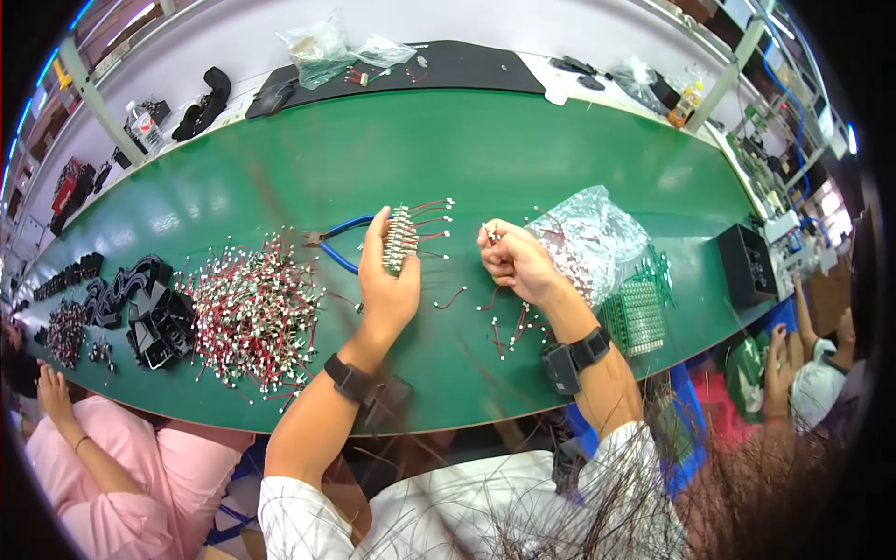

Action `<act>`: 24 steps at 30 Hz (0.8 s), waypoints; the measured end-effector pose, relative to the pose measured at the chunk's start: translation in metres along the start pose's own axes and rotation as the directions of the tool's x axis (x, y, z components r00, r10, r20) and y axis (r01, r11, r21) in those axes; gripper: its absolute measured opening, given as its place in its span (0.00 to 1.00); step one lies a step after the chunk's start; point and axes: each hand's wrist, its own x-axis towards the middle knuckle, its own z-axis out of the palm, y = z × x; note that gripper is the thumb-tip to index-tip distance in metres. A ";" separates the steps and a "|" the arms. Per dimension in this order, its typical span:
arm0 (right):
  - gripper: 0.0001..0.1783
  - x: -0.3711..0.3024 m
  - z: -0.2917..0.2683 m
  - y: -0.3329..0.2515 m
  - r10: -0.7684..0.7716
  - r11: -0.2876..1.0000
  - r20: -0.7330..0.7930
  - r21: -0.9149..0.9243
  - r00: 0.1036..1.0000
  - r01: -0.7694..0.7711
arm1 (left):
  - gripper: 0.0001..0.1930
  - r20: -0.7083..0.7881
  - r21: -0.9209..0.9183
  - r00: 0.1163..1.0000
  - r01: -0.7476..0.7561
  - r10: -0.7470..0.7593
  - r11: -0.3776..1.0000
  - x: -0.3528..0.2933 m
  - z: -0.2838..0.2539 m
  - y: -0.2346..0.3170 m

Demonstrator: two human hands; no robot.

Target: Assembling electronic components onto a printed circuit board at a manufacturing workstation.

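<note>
My left hand (390, 280) is closed around the edges of a small circuit board panel (399, 241), with several short red and black cables (432, 221) with white plugs sticking out of its right side. To the right, my right hand (516, 259) is curled with thumb and fingertips pinched together; a tiny piece shows there, too small to make out. Blue-handled cutters (342, 245) lie just left of the panel. Beneath my right hand, a few loose cables (499, 336) rest on the green mat (439, 373). One more short cable (452, 299) lies between my hands.
A big heap of plugged cables (252, 313) spreads to the left, beside black parts (161, 327). At right are a clear plastic bag (597, 238) with cables, a stack of green board panels (637, 319) and a black bin (744, 266). Co-workers sit on both sides.
</note>
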 end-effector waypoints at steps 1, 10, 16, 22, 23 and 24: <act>0.07 -0.003 0.002 -0.001 -0.007 0.999 0.001 -0.042 1.000 0.007 | 0.32 0.015 0.007 1.000 0.003 -0.003 1.000 0.000 0.001 0.004; 0.11 -0.023 0.022 0.001 -0.115 0.989 0.009 -0.097 0.993 0.116 | 0.32 0.082 -0.248 0.972 0.232 -0.218 0.941 -0.006 0.006 0.017; 0.08 -0.022 0.028 0.014 -0.313 0.927 0.034 -0.205 0.949 0.313 | 0.32 0.133 -0.286 0.955 0.291 -0.264 0.913 -0.007 0.010 0.032; 0.09 -0.033 0.046 0.010 -0.387 0.856 0.076 -0.341 0.919 0.389 | 0.33 0.153 -0.276 0.953 0.297 -0.263 0.914 -0.012 0.010 0.031; 0.09 -0.034 0.048 0.013 -0.384 0.858 0.078 -0.339 0.920 0.387 | 0.33 0.170 -0.282 0.948 0.309 -0.270 0.908 -0.012 0.011 0.031; 0.09 -0.036 0.050 0.017 -0.460 0.810 0.077 -0.373 0.885 0.453 | 0.34 0.169 -0.281 0.949 0.305 -0.267 0.910 -0.013 0.012 0.030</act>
